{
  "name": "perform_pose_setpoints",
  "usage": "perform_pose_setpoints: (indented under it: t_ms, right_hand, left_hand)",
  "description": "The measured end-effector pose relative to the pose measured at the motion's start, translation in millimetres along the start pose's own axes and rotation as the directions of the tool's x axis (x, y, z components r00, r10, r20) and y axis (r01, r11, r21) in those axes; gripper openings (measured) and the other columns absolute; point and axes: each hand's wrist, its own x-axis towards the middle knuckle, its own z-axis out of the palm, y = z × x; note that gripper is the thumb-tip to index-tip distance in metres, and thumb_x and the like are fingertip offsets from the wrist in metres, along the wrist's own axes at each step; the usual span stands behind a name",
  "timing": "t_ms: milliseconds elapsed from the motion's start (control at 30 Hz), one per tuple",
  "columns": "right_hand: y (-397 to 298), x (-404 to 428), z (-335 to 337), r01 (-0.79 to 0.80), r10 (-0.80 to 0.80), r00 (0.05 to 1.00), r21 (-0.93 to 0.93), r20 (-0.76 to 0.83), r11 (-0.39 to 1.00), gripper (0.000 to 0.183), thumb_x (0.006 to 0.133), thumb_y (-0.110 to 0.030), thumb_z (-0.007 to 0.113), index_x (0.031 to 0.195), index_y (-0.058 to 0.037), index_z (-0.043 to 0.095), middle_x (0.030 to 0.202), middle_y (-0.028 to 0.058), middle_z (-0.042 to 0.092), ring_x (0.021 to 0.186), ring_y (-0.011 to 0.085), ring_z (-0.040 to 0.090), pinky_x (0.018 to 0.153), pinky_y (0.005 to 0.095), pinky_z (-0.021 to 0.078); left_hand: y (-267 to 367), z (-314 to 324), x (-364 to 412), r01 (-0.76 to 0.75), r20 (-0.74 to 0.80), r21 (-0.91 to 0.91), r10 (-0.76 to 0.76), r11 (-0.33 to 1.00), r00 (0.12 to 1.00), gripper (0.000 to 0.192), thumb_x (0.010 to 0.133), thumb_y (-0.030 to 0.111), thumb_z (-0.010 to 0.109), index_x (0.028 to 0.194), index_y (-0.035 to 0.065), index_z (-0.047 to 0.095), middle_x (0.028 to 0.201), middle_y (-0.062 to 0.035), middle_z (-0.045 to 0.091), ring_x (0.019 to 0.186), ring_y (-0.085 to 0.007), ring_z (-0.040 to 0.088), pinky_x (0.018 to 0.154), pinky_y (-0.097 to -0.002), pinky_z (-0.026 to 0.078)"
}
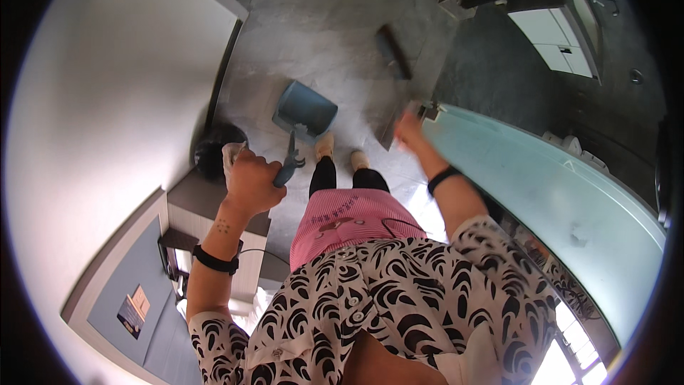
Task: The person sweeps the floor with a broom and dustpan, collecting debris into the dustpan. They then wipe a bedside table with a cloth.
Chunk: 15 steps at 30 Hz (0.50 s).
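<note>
In front of my feet, a blue-grey dustpan (307, 109) with a little pale debris at its near edge rests on the grey floor. My left hand (254, 179) is closed around the dustpan's upright handle (290, 168), which has clip-like prongs. A crumpled whitish piece (233, 158), perhaps plastic or tissue, shows at the same fist. My right hand (410, 131) is blurred by motion near the edge of a glass door; its fingers look curled. Beyond it is a blurred dark broom head (394, 52) at the floor. No handle can be made out between them.
A frosted glass door (534, 182) stands along my right. Past it are a bathroom floor, a white cabinet (556, 40) and a floor drain (636, 76). To the left are a pale wall (128, 75), a black bin (214, 152) and a wooden desk (206, 214).
</note>
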Motion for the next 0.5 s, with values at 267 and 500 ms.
perform_pose_setpoints:
  t_ms: [267,500]
  right_hand:
    - [-56,-135,-58,-0.34,0.192,0.849,0.231,0.492,0.912,0.061,0.088,-0.008,0.06,0.146,-0.0121,0.039,0.066,0.005,0.055,0.043,0.0084,0.043,0.035,0.024,0.0305]
    - [-142,-96,-117,-0.246,0.075,0.892,0.339,0.445,0.908,0.055,0.089,-0.01,0.062,0.141,-0.01,0.045,0.067,0.0063,0.057,0.044,0.0097,0.046,0.035,0.0251,0.0303]
  left_hand:
    - [-7,-6,56,0.116,0.027,0.074,-0.119,0.99,0.993,0.016,0.06,0.029,0.065,0.067,0.015,0.068,0.06,-0.0084,0.063,0.065,-0.0283,0.061,0.075,-0.0474,0.039]
    - [-28,-6,102,0.227,-0.141,0.074,-0.215,0.971,0.966,0.016,0.06,0.03,0.064,0.066,0.0152,0.067,0.059,-0.0087,0.062,0.063,-0.0307,0.06,0.075,-0.0464,0.037]
